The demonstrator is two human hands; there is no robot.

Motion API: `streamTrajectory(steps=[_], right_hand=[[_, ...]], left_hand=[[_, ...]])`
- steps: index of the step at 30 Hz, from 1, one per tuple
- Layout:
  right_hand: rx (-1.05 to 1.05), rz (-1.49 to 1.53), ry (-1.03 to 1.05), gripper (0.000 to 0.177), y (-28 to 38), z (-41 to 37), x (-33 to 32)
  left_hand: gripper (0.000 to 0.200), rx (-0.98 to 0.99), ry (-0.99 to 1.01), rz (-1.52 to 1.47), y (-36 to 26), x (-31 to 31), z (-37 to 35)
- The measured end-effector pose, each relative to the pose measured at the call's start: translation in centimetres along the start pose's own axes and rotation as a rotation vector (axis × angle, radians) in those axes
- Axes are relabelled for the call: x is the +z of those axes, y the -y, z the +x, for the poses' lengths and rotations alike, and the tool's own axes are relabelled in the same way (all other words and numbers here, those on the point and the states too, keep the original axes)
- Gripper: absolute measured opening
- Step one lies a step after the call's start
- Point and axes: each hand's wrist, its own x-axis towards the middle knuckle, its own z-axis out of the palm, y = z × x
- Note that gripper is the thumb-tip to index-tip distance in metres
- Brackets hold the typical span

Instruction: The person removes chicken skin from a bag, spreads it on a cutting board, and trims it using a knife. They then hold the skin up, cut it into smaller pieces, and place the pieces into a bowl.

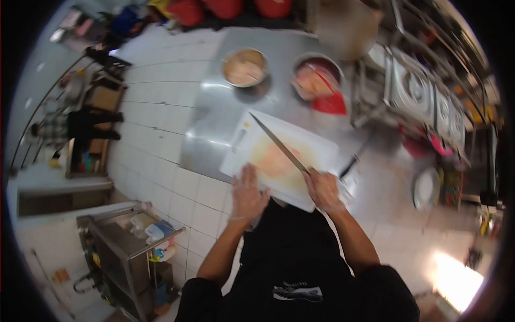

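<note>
Left hand [248, 192]: open, palm down, fingers spread flat. The fingertips rest on the near edge of the pale meat slab [276, 161].
Right hand [323, 189]: closed around the handle of the long knife [279, 144]. The blade runs from the knuckles up and away to the left, across the slab.
Meat slab: lies on the white cutting board [316, 140], directly ahead of the left fingertips and under the blade.
Handling, judged: soft, limp and probably slick – likely to slide or sag if lifted by one end. Light. Best held by pressing flat from above, or supported under its middle. A fingertip pinch at the edge looks unreliable.
Long knife, judged: stiff and thin, with a sharp edge – take it by the handle only. The left fingertips lie close beside the blade line.
Beyond the fingertips: two metal bowls on the steel table [214, 118]. The left bowl [245, 67] holds a pale mix, and the right bowl [316, 75] holds pinkish pieces.
Right of the right hand: a dark-handled knife [351, 160] lies just off the board's edge.
Image quality: blurred, so the surface detail of the slab cannot be told.
</note>
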Motion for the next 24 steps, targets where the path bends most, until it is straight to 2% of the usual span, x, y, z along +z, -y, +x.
streamTrajectory(steps=[2, 4, 6, 7, 10, 12, 14, 15, 16, 18, 19, 20, 22, 24], right_hand=[[-0.193, 0.278, -0.286, 0.022, 2.4, -0.4, -3.4], [-0.386, 0.415, -0.513, 0.022, 5.7, -0.9, -8.7], [-0.463, 0.727, -0.525, 0.028, 7.5, -0.5, -11.7], [-0.464, 0.691, -0.463, 0.036, 7.9, -0.3, -13.2], [-0.608, 1.067, -0.633, 0.029, 8.7, -0.8, -13.0], [-0.824, 1.117, -0.587, 0.026, 9.9, -0.9, -13.5], [-0.677, 0.585, -0.475, 0.017, 9.5, -1.1, -12.2], [-0.598, 0.319, -0.436, 0.012, 9.2, -0.7, -11.0], [-0.558, 0.319, -0.274, 0.01, 8.3, -0.7, -8.9], [-0.454, 0.232, -0.073, 0.02, 6.3, -1.8, -4.1], [-0.46, 0.199, -0.047, 0.023, 6.0, -2.6, -2.6], [-0.471, 0.135, 0.03, 0.024, 5.7, -3.0, -2.0], [-0.522, 0.215, 0.011, 0.025, 6.9, -3.4, -3.4], [-0.519, 0.286, -0.297, 0.025, 8.6, -3.2, -7.0]], left_hand=[[0.085, -0.073, -0.01, -0.055, 0.8, -0.1, 0.3], [0.084, -0.122, -0.043, -0.079, 0.9, -0.5, -0.6], [0.083, -0.118, -0.072, -0.081, 0.8, -0.7, 0.3], [0.082, -0.111, -0.074, -0.067, 0.7, -0.5, 0.5], [0.078, -0.111, -0.036, -0.075, 0.5, -0.8, 0.9], [0.075, -0.105, -0.058, -0.166, 0.8, -1.4, 1.3], [0.071, -0.083, -0.12, -0.323, 1.2, -2.0, 1.1], [0.071, -0.032, -0.19, -0.576, 2.6, -1.9, 2.1], [0.073, -0.012, -0.193, -1.162, 3.4, -3.5, 2.6], [0.079, 0.081, -0.142, -2.339, 4.7, -8.2, 3.1], [0.091, 0.13, -0.253, -2.284, 4.4, -11.2, 2.8], [0.093, 0.202, -0.247, -2.292, 4.8, -12.9, 2.8], [0.095, 0.345, -0.21, -2.303, 5.6, -15.5, 3.4], [0.1, 0.372, -0.183, -2.304, 6.0, -17.0, 4.3]])
